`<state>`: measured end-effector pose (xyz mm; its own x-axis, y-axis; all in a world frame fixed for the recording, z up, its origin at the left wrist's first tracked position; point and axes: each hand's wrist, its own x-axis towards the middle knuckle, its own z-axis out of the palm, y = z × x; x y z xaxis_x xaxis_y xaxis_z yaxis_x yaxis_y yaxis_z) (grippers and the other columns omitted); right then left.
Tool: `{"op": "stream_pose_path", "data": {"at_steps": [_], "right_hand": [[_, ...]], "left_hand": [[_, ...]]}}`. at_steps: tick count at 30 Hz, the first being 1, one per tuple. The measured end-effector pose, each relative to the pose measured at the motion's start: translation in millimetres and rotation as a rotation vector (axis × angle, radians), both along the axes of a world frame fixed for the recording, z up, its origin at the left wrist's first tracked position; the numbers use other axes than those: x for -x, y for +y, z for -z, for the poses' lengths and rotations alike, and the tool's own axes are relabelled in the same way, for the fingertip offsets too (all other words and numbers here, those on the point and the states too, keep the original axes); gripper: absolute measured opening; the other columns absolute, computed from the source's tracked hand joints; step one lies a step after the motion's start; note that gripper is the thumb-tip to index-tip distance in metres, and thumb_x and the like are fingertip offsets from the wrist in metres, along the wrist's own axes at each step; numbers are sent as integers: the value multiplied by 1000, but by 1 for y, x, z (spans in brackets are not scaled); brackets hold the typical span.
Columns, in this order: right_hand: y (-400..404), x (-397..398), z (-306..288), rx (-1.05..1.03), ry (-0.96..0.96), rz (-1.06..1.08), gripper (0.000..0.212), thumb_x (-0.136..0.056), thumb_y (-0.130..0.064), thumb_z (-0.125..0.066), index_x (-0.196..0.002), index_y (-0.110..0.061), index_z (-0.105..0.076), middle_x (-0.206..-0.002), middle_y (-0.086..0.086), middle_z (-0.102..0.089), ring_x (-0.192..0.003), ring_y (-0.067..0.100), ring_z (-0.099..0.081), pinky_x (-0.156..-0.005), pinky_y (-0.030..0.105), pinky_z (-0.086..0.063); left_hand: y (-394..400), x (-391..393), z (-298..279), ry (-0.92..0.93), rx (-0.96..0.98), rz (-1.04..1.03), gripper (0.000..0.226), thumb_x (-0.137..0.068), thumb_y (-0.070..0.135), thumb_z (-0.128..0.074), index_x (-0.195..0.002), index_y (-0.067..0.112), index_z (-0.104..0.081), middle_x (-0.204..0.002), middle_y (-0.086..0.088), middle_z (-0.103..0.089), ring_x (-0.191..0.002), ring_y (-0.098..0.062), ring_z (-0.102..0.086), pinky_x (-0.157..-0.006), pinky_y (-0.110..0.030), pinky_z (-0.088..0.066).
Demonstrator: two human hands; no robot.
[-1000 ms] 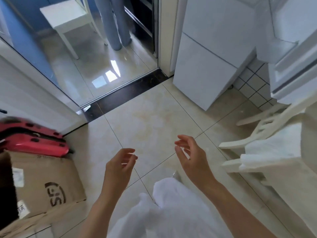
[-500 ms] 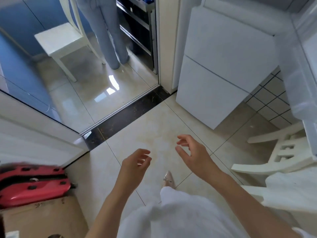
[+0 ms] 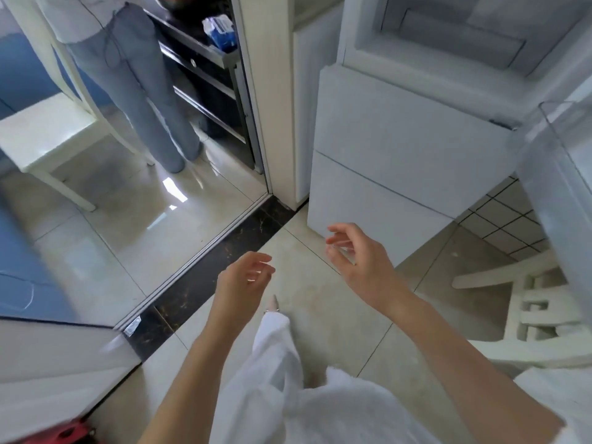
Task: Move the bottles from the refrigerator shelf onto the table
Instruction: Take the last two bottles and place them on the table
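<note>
Approach to the refrigerator (image 3: 413, 149), judged to be the step in hand: both hands were empty and no bottle was visible anywhere in the view, so the bottles' place on the shelf could not be told. The refrigerator stood ahead and to the right, its two lower white fronts closed, its upper compartment showing a pale interior, and its open door (image 3: 557, 200) at the right edge with a clear bin. The left hand (image 3: 240, 286) was held forward at mid-height over the tiled floor (image 3: 336, 315), palm turned inward, fingers (image 3: 261, 267) loosely curled and apart, holding nothing. The right hand (image 3: 362, 264) was raised a little higher and nearer the refrigerator's lower front, wrist bent, fingers (image 3: 339, 238) likewise slack and parted, holding nothing. A white chair (image 3: 512, 318) lay below the door; another person's legs (image 3: 144, 91) stood beyond the doorway. The next move likely called for raising the gaze and a hand to the shelf and closing the fingers round a bottle.
</note>
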<state>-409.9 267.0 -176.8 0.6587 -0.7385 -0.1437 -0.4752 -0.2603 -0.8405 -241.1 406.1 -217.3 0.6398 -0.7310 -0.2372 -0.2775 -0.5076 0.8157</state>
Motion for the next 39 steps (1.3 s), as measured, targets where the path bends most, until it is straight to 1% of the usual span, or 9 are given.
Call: {"op": "stream_pose_path", "data": {"at_steps": [2, 6, 11, 16, 21, 24, 27, 34, 39], "right_hand": [[-23, -18, -6, 16, -24, 48, 31, -94, -29, -54, -125, -23, -51, -113, -9, -63, -110, 3, -57, -95, 18, -44], [-74, -55, -19, 41, -86, 161, 30, -94, -29, -56, -124, -23, -53, -110, -12, -63, -109, 1, -58, -100, 24, -45], [-134, -98, -31, 93, -124, 317, 29, -93, -28, -57, -121, -26, -53, -108, -14, -64, -110, 2, -58, -102, 30, -46], [-181, -118, -46, 137, -164, 451, 30, -94, -27, -57, -123, -22, -53, -109, -11, -64, -111, 5, -59, -101, 33, -47], [-228, -121, -68, 198, -206, 565, 30, -94, -27, -57, -123, -23, -53, -109, -12, -65, -114, 6, -58, -102, 37, -46], [-262, -119, -83, 243, -239, 613, 29, -94, -26, -58, -122, -24, -53, -108, -14, -65, -112, 6, -59, -103, 36, -46], [-299, -116, -101, 301, -276, 640, 29, -94, -25, -58, -122, -23, -53, -107, -14, -65, -110, 5, -60, -101, 36, -47], [-417, -105, -144, 487, -354, 721, 28, -92, -26, -60, -119, -22, -54, -99, -16, -65, -101, 5, -63, -93, 38, -52], [-504, -96, -177, 634, -443, 775, 31, -87, -26, -59, -115, -13, -56, -89, -17, -64, -94, 10, -65, -89, 40, -53]], "left_hand": [[-33, -28, -4, -3, 26, 30, 18, -91, 14, -63, -98, 31, -65, -86, 15, -72, -86, -9, -70, -86, -35, -57], [-111, -85, -18, -49, 52, 131, 18, -91, 12, -60, -99, 28, -64, -85, 15, -72, -85, -3, -69, -84, -27, -56], [-209, -144, -40, -65, 96, 308, 18, -91, 14, -61, -98, 30, -64, -87, 12, -73, -88, -5, -69, -84, -29, -55], [-297, -170, -60, -83, 176, 461, 18, -91, 14, -60, -100, 29, -65, -90, 6, -74, -88, -10, -69, -83, -31, -57], [-371, -166, -90, -30, 261, 570, 22, -92, 7, -57, -107, 21, -64, -94, 6, -73, -90, -11, -69, -82, -21, -53], [-413, -155, -107, -16, 355, 603, 23, -92, 7, -58, -103, 26, -62, -93, 6, -72, -89, -12, -69, -80, -22, -53], [-452, -142, -124, -30, 449, 622, 23, -91, 7, -59, -102, 27, -61, -92, 8, -71, -85, -8, -68, -76, -15, -52], [-557, -108, -172, -24, 658, 519, 22, -90, 6, -59, -103, 23, -62, -88, 11, -69, -78, -3, -65, -71, -9, -47], [-637, -82, -204, 11, 721, 406, 27, -87, 4, -56, -111, 15, -61, -97, 4, -67, -84, -10, -63, -74, -7, -45]]}}
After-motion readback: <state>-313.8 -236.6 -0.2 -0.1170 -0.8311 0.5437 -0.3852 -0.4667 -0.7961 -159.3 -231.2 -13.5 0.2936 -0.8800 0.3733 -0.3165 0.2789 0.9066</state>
